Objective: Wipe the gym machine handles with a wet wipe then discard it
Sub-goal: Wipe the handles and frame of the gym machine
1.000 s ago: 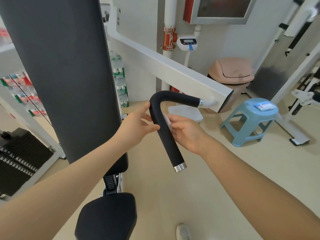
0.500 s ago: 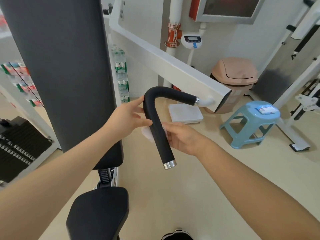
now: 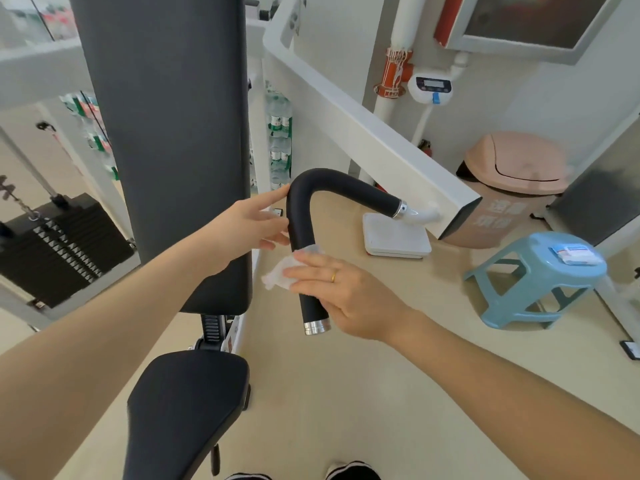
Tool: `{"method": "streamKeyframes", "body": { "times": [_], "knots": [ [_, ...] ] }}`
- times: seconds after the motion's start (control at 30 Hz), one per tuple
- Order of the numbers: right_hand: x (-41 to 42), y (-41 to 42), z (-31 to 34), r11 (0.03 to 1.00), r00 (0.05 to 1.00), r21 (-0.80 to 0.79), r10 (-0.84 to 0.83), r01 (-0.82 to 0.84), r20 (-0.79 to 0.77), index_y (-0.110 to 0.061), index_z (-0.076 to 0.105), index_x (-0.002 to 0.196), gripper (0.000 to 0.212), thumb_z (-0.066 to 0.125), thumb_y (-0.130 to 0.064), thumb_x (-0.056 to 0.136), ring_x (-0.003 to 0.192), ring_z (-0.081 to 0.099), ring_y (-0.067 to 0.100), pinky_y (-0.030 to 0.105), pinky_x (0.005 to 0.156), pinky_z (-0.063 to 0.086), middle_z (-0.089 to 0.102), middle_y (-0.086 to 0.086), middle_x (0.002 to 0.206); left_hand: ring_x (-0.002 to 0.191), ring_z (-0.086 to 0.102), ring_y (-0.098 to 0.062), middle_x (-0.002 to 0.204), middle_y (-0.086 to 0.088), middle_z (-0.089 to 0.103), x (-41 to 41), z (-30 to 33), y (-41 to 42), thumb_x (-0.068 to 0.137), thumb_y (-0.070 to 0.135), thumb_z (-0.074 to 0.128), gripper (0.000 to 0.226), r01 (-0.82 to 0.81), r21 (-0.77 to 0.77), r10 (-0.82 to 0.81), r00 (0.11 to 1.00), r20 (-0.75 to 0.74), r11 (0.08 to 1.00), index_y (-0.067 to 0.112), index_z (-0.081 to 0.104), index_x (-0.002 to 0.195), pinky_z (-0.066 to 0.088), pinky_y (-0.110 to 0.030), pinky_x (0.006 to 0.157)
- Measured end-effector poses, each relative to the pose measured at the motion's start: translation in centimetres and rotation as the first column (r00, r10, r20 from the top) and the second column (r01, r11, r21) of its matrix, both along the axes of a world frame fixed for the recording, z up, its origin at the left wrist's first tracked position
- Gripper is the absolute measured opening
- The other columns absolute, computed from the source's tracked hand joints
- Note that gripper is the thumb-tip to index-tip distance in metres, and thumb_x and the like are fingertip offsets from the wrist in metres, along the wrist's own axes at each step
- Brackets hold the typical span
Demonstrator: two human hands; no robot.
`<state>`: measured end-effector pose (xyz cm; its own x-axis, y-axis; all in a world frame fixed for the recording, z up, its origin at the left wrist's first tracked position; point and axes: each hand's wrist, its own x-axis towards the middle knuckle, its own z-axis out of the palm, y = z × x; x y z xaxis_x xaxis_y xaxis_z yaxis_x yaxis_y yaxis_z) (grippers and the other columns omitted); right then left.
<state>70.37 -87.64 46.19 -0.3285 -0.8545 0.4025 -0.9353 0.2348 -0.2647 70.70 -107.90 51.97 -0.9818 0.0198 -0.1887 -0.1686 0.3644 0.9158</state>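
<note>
A bent black foam handle with chrome end caps sticks out from the machine's white arm. My right hand wraps its lower straight part, pressing a crumpled white wet wipe against the foam; the wipe pokes out on the left side. My left hand rests with spread fingers against the handle's bend, steadying it. A pink lidded bin stands by the far wall on the right.
The machine's tall black back pad and black seat fill the left. A weight stack sits far left. A blue plastic stool carries a wipes packet. A white floor scale lies behind the handle.
My right hand has slid down the handle toward the chrome end, and the wipe now shows more on the left. My left hand stays at the bend.
</note>
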Motion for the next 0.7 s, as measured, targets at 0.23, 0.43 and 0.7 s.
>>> {"method": "streamKeyframes", "body": {
  "times": [0.23, 0.43, 0.7],
  "knots": [
    [-1.5, -1.6, 1.7, 0.970, 0.977, 0.231, 0.115, -0.071, -0.180, -0.006, 0.070, 0.101, 0.041, 0.034, -0.012, 0.084, 0.121, 0.053, 0.027, 0.041, 0.107, 0.036, 0.068, 0.009, 0.112, 0.105, 0.060, -0.015, 0.108, 0.005, 0.065, 0.6, -0.3, -0.4, 0.098, 0.018, 0.041, 0.028, -0.241, 0.022, 0.241, 0.969, -0.050, 0.970, 0.025, 0.058, 0.119, 0.049, -0.028, 0.090],
    [-5.2, -2.4, 3.6, 0.975, 0.978, -0.098, -0.195, 0.202, 0.074, -0.009, 0.056, 0.125, 0.048, 0.035, 0.003, 0.083, 0.131, 0.040, 0.024, 0.036, 0.114, 0.024, 0.055, 0.009, 0.133, 0.100, 0.060, -0.015, 0.102, 0.006, 0.065, 0.7, -0.1, 0.1, 0.097, 0.016, 0.043, 0.025, -0.291, 0.042, 0.293, 0.954, -0.067, 0.956, 0.022, 0.058, 0.116, 0.048, -0.032, 0.094],
    [-7.4, -3.8, 3.0, 0.966, 0.951, -0.013, -0.258, 0.260, -0.173, -0.008, 0.048, 0.132, 0.055, 0.034, 0.009, 0.082, 0.129, 0.043, 0.032, 0.038, 0.108, 0.025, 0.050, 0.010, 0.137, 0.095, 0.061, -0.006, 0.110, 0.012, 0.062, -0.6, 1.0, 1.4, 0.099, 0.017, 0.038, 0.036, -0.201, 0.046, 0.206, 0.971, -0.120, 0.978, 0.033, 0.047, 0.130, 0.047, -0.026, 0.088]
  ]
}}
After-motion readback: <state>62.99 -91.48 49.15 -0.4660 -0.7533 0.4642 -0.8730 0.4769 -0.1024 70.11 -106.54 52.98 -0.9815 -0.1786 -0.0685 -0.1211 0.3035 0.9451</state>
